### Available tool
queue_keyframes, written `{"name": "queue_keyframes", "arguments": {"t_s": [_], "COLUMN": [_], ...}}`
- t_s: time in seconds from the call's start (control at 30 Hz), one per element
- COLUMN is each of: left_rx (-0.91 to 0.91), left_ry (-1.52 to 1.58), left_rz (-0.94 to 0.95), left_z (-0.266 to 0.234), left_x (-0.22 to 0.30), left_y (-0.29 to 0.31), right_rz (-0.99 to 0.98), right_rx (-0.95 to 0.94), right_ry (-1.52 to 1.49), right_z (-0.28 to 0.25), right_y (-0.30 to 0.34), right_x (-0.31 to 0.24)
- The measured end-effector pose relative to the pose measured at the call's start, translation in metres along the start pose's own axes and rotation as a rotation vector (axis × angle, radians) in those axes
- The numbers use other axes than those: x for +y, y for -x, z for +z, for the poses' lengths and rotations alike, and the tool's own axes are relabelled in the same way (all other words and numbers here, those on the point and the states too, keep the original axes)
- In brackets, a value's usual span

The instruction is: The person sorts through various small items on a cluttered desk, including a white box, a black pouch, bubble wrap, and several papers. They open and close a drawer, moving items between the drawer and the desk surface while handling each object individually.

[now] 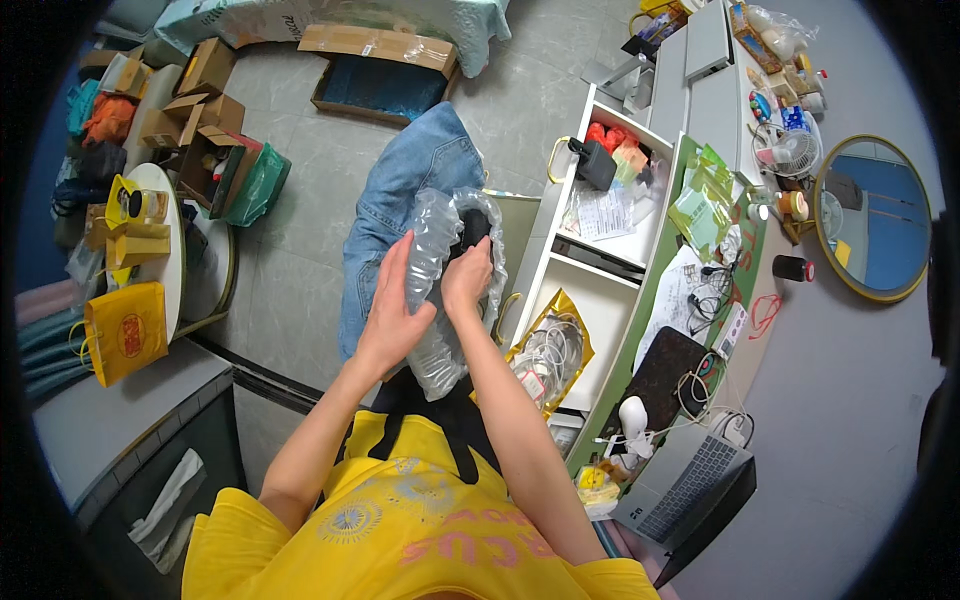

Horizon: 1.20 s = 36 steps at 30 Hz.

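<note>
The clear, ribbed air-cushion plastic wrap, puffy and tube-like, is up in the person's two hands, left of the open white drawer with a bare pale floor. A dark black object shows in the end of the wrap farther from the person, also left of that drawer. The left hand has its fingers extended flat along the wrap, steadying its side rather than clenching it. The right hand, on the drawer's side of the wrap, has curled fingers against the black object; whether they clasp it or only the plastic, I cannot tell. Crumpled light-blue denim fabric lies left of the drawer, beyond the wrap. Inside the drawer, a shiny gold-yellow pouch holds coiled white cables. Right of the drawer runs a long green desk surface.
</note>
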<state>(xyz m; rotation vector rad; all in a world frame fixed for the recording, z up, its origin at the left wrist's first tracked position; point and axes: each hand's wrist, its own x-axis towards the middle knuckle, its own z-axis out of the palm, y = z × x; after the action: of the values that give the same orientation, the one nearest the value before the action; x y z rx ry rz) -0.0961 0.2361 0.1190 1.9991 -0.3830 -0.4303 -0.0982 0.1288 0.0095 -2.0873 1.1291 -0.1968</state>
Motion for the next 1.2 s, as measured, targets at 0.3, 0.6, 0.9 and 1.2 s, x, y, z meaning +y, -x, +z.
{"name": "queue_keyframes", "arguments": {"t_s": [0.3,0.6,0.9,1.2], "left_rx": [0.028,0.071,0.268,0.048], "left_ry": [-0.493,0.275,0.943,-0.285], "left_rz": [0.054,-0.82,-1.118,-0.826], "left_z": [0.007,0.094,0.161,0.151], "left_x": [0.034,0.01,-0.14,-0.134], "left_y": [0.004,-0.044,-0.111,-0.098], "right_rz": [0.01,0.121,0.54,0.015], "right_rx": [-0.369,-0.501,-0.513,-0.266], "right_ry": [0.3,0.102,-0.674,-0.139], "right_z": [0.043,0.019,0.021,-0.142], "right_y": [-0.025,-0.052,-0.061,-0.127], "right_x": [0.041,0.04,0.048,-0.013]}}
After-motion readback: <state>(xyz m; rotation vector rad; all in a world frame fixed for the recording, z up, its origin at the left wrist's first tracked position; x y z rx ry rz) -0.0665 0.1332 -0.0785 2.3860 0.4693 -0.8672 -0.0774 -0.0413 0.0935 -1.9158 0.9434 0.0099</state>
